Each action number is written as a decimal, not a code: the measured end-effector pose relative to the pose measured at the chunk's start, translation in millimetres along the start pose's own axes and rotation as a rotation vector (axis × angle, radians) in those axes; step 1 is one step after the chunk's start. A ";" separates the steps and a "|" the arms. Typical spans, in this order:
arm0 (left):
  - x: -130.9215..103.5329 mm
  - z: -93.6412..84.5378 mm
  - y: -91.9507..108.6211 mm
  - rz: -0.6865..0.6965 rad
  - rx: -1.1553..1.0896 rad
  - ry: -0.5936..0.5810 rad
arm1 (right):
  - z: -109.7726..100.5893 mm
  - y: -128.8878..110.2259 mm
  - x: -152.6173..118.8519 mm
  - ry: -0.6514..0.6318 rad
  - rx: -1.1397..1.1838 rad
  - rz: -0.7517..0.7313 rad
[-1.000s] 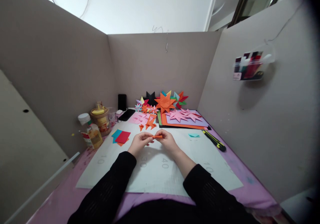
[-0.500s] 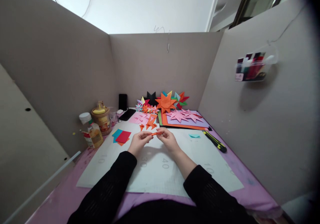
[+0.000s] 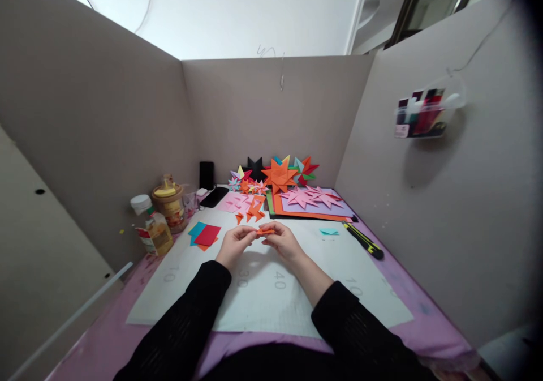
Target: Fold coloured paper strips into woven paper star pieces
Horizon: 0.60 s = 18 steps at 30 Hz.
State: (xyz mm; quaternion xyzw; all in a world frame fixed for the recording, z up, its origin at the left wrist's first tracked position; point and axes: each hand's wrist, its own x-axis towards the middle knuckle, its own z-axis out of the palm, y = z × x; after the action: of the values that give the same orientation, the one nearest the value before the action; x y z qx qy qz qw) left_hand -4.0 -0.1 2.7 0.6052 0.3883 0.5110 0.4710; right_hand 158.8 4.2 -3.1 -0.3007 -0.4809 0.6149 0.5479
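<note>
A small folded orange paper [image 3: 265,231] is held between my two hands above the white mat [image 3: 263,313]. My left hand [image 3: 236,244] pinches its left end, and my right hand [image 3: 283,240] grips its right end. Just beyond them lie several folded orange pieces [image 3: 255,209] and pink pieces [image 3: 235,201]. Left of my left hand, a red paper square [image 3: 207,235] overlaps a blue square [image 3: 196,232]. A small turquoise folded piece [image 3: 329,231] rests on the mat to the right of my right hand.
Paper stars, among them a large orange one [image 3: 280,175], stand at the back. Pink stars [image 3: 300,197] lie on coloured sheets. A cutter [image 3: 363,240] is at the right, a glue bottle [image 3: 155,231] and a tub [image 3: 170,202] at the left, a phone [image 3: 214,196] behind.
The orange paper has come slightly lower and shows more of its surface. The fingers of my right hand have shifted on it. The whole view has moved a little.
</note>
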 end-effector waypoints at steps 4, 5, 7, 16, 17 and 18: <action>-0.2 0.4 -0.5 0.028 0.054 -0.004 | 1.7 -3.0 -2.5 -0.007 0.057 0.075; -0.4 0.7 -0.1 0.042 0.074 -0.013 | 2.0 -3.3 -2.8 -0.009 0.071 0.091; -0.5 1.1 0.6 0.067 0.125 -0.032 | 2.3 -3.4 -3.0 0.000 0.094 0.109; 0.9 -0.7 -3.1 0.045 0.253 -0.013 | -1.9 0.1 -0.2 0.019 0.089 0.125; 1.1 -1.0 -2.9 0.048 0.247 -0.008 | -2.6 0.2 -0.1 0.005 0.100 0.128; 1.2 -1.1 -2.5 0.049 0.241 -0.005 | -3.1 0.4 0.0 -0.006 0.109 0.128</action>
State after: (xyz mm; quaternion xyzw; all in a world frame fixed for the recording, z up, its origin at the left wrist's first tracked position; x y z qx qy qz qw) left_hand -4.9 1.8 0.6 0.6678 0.4309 0.4706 0.3833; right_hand 161.5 5.0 -4.6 -0.2988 -0.4281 0.6750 0.5214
